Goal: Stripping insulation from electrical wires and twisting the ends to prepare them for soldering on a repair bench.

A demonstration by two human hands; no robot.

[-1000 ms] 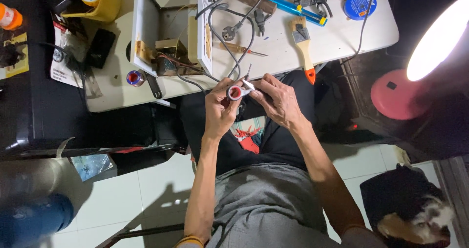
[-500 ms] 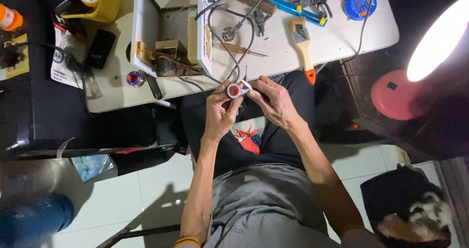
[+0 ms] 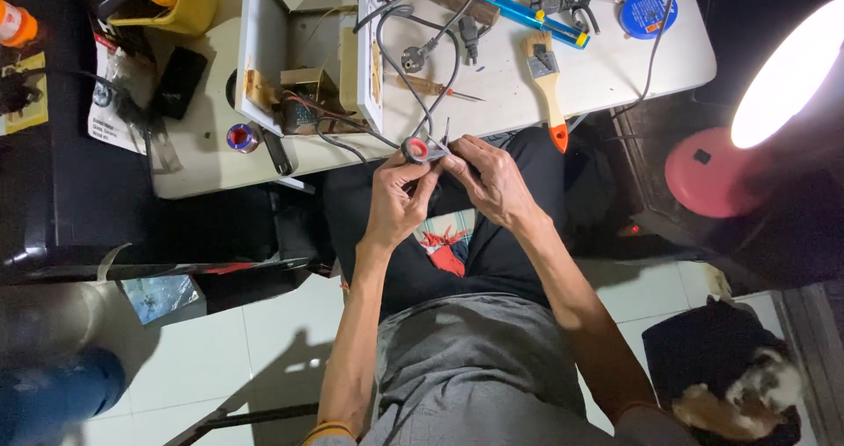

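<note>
My left hand (image 3: pixel 397 207) pinches a small roll of dark tape with a red core (image 3: pixel 415 150) just below the table's front edge. My right hand (image 3: pixel 494 181) meets it from the right, fingertips closed on a thin black cable (image 3: pixel 387 55) and the tape's loose end beside the roll. The cable loops up over the white table (image 3: pixel 607 68) to a plug (image 3: pixel 413 58). Both hands hover over my lap, touching each other at the roll.
An opened white device casing (image 3: pixel 303 59) with exposed wiring lies on the table. Near it are a paintbrush (image 3: pixel 549 86), a blue tool (image 3: pixel 532 15), a round blue tin (image 3: pixel 649 14) and a small spool (image 3: pixel 239 137). A lit pink lamp (image 3: pixel 716 169) stands at right; a cat (image 3: pixel 747 393) lies on the floor.
Both hands and the tape roll have drifted slightly up and left toward the table edge. The grips look the same.
</note>
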